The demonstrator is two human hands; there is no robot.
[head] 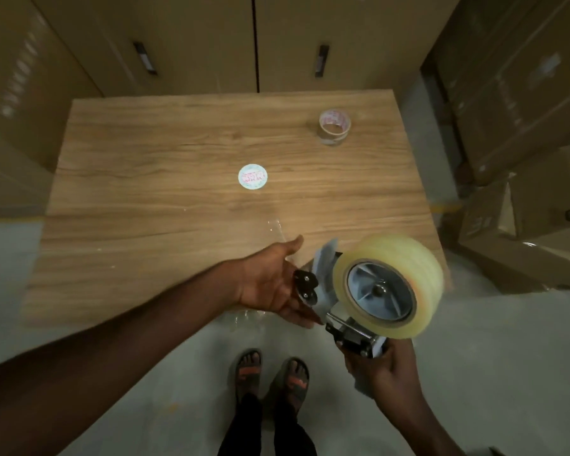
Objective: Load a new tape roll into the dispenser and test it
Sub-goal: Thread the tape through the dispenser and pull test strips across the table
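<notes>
the right hand (pixel 380 366) grips the dispenser (pixel 349 311) handle just off the table (pixel 165 179), roll (pixel 390 286) mounted. the left hand (pixel 270 284) is open at its blade end, where the loose tape could stick to itself.

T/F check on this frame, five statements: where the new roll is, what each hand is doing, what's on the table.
1. The big tape roll sits on the dispenser hub. True.
2. The right hand holds the dispenser by its handle. True.
3. The left hand is clenched in a fist. False: it is open, fingers at the dispenser's front end.
4. The empty tape core lies on the floor. False: it stands on the table, far right.
5. A round label lies mid-table. True.
</notes>
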